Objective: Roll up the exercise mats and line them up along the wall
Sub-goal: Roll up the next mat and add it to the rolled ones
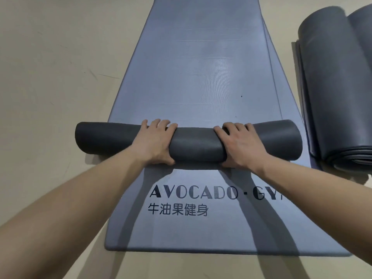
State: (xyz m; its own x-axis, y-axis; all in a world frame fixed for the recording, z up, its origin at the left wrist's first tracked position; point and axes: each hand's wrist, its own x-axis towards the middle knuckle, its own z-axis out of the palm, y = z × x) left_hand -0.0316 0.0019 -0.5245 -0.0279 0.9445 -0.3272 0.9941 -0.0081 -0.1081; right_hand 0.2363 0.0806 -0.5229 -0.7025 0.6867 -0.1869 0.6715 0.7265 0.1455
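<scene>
A dark grey roll (193, 143) of exercise mat lies crosswise on top of a flat blue-grey mat (201, 73) that stretches away from me. The part of the flat mat nearest me carries printed lettering. My left hand (155, 141) grips the roll left of its middle, fingers curled over the far side and thumb under the near side. My right hand (239, 143) grips it right of its middle in the same way. The flat mat's far end runs out of view at the top.
At the right, a large rolled grey mat (332, 87) lies lengthwise on another flat mat, close beside mine. Beige floor (60, 77) spreads to the left. A second mat edge shows under the right side of the flat mat.
</scene>
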